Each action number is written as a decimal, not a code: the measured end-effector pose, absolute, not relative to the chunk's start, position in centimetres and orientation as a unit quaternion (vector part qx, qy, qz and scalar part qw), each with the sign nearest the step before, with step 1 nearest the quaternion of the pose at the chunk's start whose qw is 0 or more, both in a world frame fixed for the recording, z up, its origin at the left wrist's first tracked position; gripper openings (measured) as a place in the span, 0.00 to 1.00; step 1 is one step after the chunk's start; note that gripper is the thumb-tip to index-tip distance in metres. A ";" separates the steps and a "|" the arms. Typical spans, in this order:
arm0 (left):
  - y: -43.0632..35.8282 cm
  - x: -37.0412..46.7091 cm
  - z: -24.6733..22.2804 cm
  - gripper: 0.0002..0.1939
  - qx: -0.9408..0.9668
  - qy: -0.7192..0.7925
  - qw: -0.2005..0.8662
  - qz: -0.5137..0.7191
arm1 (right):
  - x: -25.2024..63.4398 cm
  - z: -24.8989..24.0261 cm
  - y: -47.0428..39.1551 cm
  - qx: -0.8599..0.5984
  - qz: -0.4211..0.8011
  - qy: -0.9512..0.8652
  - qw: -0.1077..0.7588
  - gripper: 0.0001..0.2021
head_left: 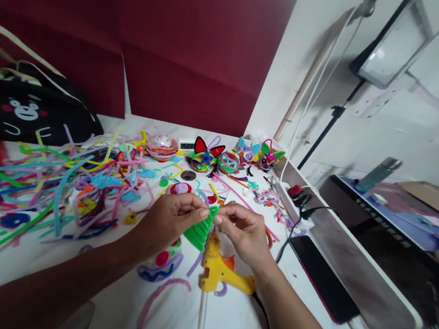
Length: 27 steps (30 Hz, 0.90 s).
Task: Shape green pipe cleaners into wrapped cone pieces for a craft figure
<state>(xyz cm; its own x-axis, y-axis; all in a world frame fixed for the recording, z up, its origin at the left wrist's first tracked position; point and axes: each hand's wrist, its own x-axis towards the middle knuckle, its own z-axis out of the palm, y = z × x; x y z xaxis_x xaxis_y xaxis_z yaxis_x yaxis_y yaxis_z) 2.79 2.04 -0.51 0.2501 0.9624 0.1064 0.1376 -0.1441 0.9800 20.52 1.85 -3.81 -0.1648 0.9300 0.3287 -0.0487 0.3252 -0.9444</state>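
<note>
A green fuzzy triangular piece (pixel 198 233) hangs between my two hands above the table's middle. My left hand (pixel 175 218) pinches its upper left edge between thumb and fingers. At its top corner, the thumb and forefinger of my right hand (pixel 243 232) are closed on the same piece. Just below the hands lies a yellow glue gun (pixel 224 275), its nozzle end partly under the green piece. A round decorated piece with a red dot and wavy trim (pixel 161 265) sits under my left hand, partly hidden by it. A pink pipe cleaner (pixel 155 302) curves nearer to me.
Tangled pipe cleaners (pixel 66 181) cover the table's left side, before a black bag (pixel 26 110). Finished colourful ornaments (pixel 204 157) stand at the back. On the right are a phone (pixel 323 280), a power strip (pixel 290 199) with cables and a raised table edge (pixel 369 262).
</note>
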 end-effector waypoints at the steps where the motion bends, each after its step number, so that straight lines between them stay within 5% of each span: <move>1: 2.0 2.8 -0.5 0.09 0.633 0.444 0.470 0.426 | 20.5 -3.8 1.8 -0.357 0.448 -0.617 0.539 0.06; 27: 2.0 3.2 -1.1 0.10 0.643 0.452 0.442 0.432 | 19.8 -3.8 1.4 -0.383 0.423 -0.601 0.559 0.06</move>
